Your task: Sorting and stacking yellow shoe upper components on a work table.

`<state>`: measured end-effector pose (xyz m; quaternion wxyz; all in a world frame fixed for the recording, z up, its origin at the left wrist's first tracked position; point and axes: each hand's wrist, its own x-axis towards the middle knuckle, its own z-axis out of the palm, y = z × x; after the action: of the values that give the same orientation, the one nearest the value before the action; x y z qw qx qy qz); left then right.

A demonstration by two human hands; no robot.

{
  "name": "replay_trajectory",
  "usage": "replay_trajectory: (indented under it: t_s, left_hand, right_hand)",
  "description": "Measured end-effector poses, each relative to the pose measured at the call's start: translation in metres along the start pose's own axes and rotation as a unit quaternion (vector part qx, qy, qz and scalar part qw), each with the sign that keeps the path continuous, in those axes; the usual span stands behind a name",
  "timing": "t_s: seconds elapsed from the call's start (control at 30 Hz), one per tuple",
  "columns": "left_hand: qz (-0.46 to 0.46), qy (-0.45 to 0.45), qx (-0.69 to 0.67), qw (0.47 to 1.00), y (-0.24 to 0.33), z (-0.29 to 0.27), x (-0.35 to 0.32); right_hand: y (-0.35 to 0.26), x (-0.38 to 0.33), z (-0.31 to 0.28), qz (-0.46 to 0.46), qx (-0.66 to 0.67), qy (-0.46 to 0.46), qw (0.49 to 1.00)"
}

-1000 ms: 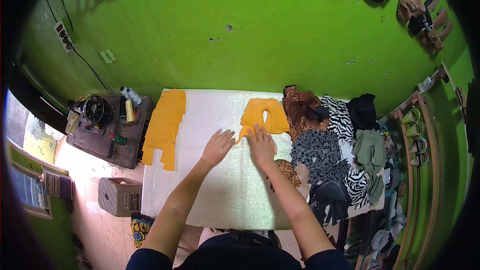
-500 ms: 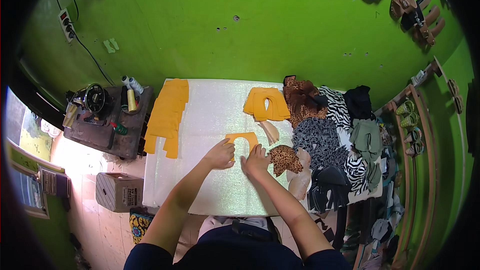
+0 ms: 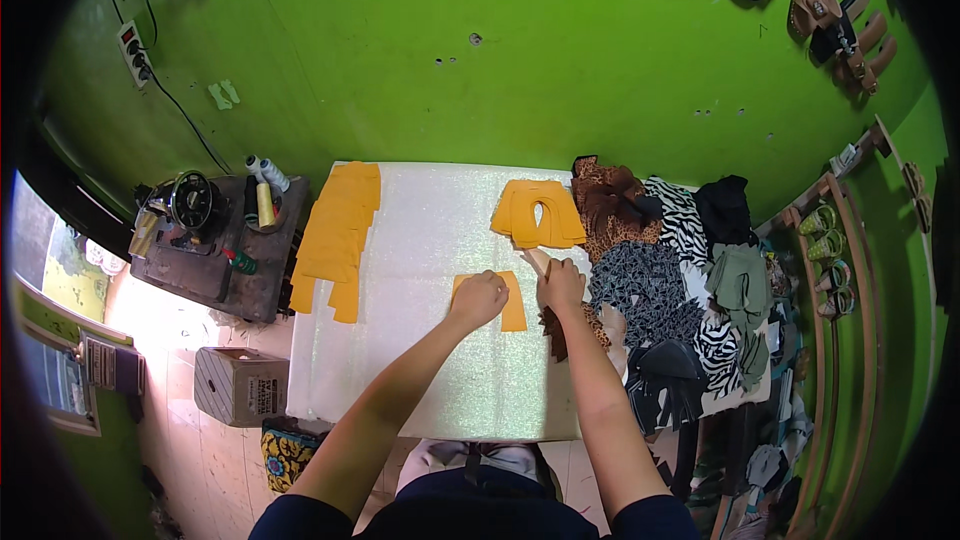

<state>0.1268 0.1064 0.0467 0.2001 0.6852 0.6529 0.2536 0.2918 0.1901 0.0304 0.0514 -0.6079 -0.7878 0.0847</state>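
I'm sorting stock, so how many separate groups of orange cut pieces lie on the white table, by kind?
Long overlapping row at the left edge: 1
Stack at the far side: 1
Single piece under the left hand: 1
Total: 3

White table (image 3: 420,360): orange cut pieces (image 3: 338,235) at left, orange stack (image 3: 538,215), single orange piece (image 3: 511,302), patterned fabrics (image 3: 650,280) at right.

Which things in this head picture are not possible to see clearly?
- Head view: the left hand covers the middle of the orange cut piece.
- The right hand closes around a pale tool; its kind is too small to tell.
- The arms hide the white table's near edge.
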Motion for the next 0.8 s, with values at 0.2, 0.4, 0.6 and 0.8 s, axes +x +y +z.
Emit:
replay_trajectory:
  t_s: [0.2,0.4,0.6,0.8]
  left_hand:
    - [-0.082,-0.013,-0.102,0.991,0.021,0.005,0.007]
    - [-0.144,0.002,-0.260,0.955,0.018,0.035,0.015]
    - [-0.247,-0.077,-0.423,0.869,0.012,0.021,0.020]
    - [-0.201,-0.053,-0.262,0.942,-0.046,-0.014,0.008]
  right_hand:
    - [0.014,0.000,-0.001,0.039,0.160,0.042,0.986]
    - [0.013,-0.007,0.009,0.106,0.428,0.052,0.896]
    - [-0.002,-0.013,0.002,0.108,0.622,-0.126,0.766]
    - [-0.030,-0.001,-0.010,-0.001,0.527,-0.197,0.827]
